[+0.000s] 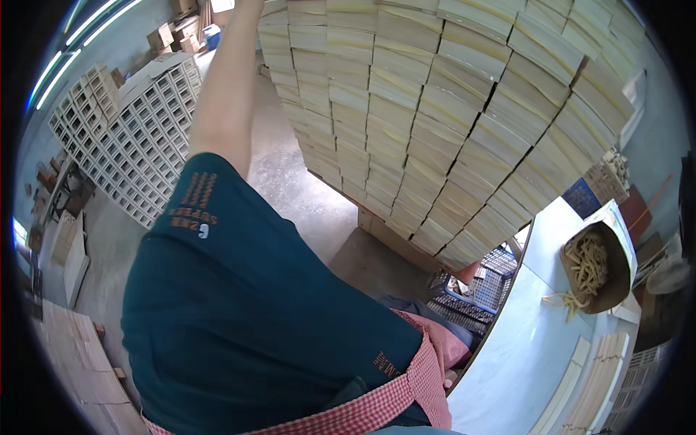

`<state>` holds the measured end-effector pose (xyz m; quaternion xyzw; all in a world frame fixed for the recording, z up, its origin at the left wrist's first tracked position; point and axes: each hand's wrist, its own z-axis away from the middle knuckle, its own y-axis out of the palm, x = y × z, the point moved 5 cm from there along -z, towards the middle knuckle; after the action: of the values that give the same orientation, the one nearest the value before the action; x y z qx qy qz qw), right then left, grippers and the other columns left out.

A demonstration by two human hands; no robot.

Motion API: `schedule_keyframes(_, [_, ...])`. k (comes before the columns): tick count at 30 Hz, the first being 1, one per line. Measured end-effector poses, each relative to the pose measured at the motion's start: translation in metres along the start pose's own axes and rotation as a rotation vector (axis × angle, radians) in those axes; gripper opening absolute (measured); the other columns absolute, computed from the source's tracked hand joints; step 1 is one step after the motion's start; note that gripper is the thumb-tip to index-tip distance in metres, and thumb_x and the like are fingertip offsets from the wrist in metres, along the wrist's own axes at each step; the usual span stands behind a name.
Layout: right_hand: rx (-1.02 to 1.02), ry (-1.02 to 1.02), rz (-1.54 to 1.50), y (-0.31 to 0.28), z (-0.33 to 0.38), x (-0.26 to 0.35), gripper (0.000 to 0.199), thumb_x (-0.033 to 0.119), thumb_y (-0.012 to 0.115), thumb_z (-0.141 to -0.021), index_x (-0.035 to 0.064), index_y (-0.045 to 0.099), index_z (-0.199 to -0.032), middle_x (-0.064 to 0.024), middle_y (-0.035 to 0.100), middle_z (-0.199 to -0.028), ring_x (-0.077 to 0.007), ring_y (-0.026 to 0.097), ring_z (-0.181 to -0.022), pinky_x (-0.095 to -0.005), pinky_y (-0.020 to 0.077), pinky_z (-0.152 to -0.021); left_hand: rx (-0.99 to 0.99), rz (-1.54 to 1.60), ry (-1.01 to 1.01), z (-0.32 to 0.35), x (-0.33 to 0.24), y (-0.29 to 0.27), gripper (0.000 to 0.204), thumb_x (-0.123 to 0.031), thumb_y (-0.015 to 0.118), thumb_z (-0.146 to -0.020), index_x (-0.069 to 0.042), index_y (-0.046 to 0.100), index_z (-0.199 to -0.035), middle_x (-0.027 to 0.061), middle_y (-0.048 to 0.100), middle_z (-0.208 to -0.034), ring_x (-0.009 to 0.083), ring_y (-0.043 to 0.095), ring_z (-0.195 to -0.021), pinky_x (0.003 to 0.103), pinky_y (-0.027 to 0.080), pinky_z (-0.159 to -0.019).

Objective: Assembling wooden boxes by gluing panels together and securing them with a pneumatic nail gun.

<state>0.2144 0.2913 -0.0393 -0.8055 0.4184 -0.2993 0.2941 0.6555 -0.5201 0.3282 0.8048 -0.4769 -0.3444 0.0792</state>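
Dozens of pale, box-like pieces (464,138) are standing in a tall, tightly packed stack that is filling the view from 11 o'clock round to 2 o'clock, yellowish streaks running over their faces and dark gaps showing between some columns. Beside the stack's left edge, the bare left arm (221,109) is stretching up towards 11 o'clock and passing out over the top rim, so the left hand is lying beyond the picture and I cannot tell whether it is gripping anything or hanging loose; nor can I make out the right hand or its state. A dark teal sleeve (217,210) is covering the upper arm, and a red-and-white checked apron (424,377) is crossing the body towards 6 o'clock. At 4 o'clock a blue plastic crate (496,272) is sitting near the stack's lower corner, just beside a pale table (500,370) that is curving down towards 5 o'clock. Just past 3 o'clock an open container (622,279) is resting on it, holding yellowish loops (583,264) that are spilling over its lip. Farther out, at 10 o'clock, a stack of whitish open frames (156,109) is standing on the grey floor (290,181), while flat boards (83,362) are lying piled at 8 o'clock
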Motion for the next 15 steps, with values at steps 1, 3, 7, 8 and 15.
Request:
schedule_keyframes(1, [0.017, -0.029, -0.066, 0.0, -0.011, 0.014, 0.022, 0.012, 0.064, -0.081, 0.0006, 0.06, -0.099, -0.0216, 0.061, -0.091, -0.0418, 0.056, -0.086, -0.0469, 0.047, -0.083, -0.018, 0.003, -0.019, 0.003, -0.006, -0.005, 0.018, -0.023, 0.063, -0.09, -0.005, 0.064, -0.095, 0.0041, 0.058, -0.075, 0.0189, 0.051, -0.074, 0.034, 0.044, -0.072])
schedule_keyframes(3, [0.051, -0.069, -0.177, -0.004, -0.027, 0.049, 0.026, 0.012, 0.065, -0.081, 0.0, 0.059, -0.104, -0.0216, 0.062, -0.095, -0.0411, 0.057, -0.09, -0.0462, 0.0475, -0.086, -0.038, 0.023, -0.071, 0.046, -0.039, -0.023, 0.019, -0.023, 0.062, -0.091, -0.005, 0.065, -0.094, 0.0041, 0.058, -0.074, 0.0187, 0.051, -0.074, 0.033, 0.045, -0.071])
schedule_keyframes(7, [0.079, 0.0, -0.259, -0.014, -0.074, 0.202, 0.036, 0.01, 0.067, -0.082, -0.0013, 0.058, -0.115, -0.0216, 0.064, -0.103, -0.0398, 0.06, -0.096, -0.0448, 0.0485, -0.091, 0.568, -0.184, 0.121, 0.261, -0.097, -0.003, 0.017, -0.018, 0.056, -0.098, -0.002, 0.057, -0.093, 0.0113, 0.057, -0.079, 0.0254, 0.053, -0.073, 0.039, 0.043, -0.068])
schedule_keyframes(8, [0.092, 0.025, -0.237, -0.001, -0.064, 0.136, 0.039, 0.01, 0.068, -0.082, -0.0016, 0.058, -0.117, -0.0216, 0.064, -0.106, -0.0394, 0.06, -0.098, -0.0445, 0.0488, -0.092, 0.777, -0.152, 0.096, 0.32, -0.098, -0.021, 0.017, -0.016, 0.055, -0.098, -0.001, 0.057, -0.09, 0.0121, 0.056, -0.081, 0.0257, 0.053, -0.076, 0.036, 0.042, -0.07])
schedule_keyframes(15, [-0.012, 0.418, 0.373, 0.0, 0.002, -0.192, 0.052, 0.012, 0.071, -0.078, -0.0003, 0.058, -0.127, -0.0186, 0.064, -0.116, -0.0371, 0.061, -0.106, -0.0445, 0.0464, -0.097, 1.789, 0.077, -0.637, 0.573, -0.167, -0.065, 0.042, -0.034, 0.051, -0.105, 0.0, 0.065, -0.085, 0.0044, 0.058, -0.073, 0.0128, 0.05, -0.067, 0.029, 0.043, -0.066])
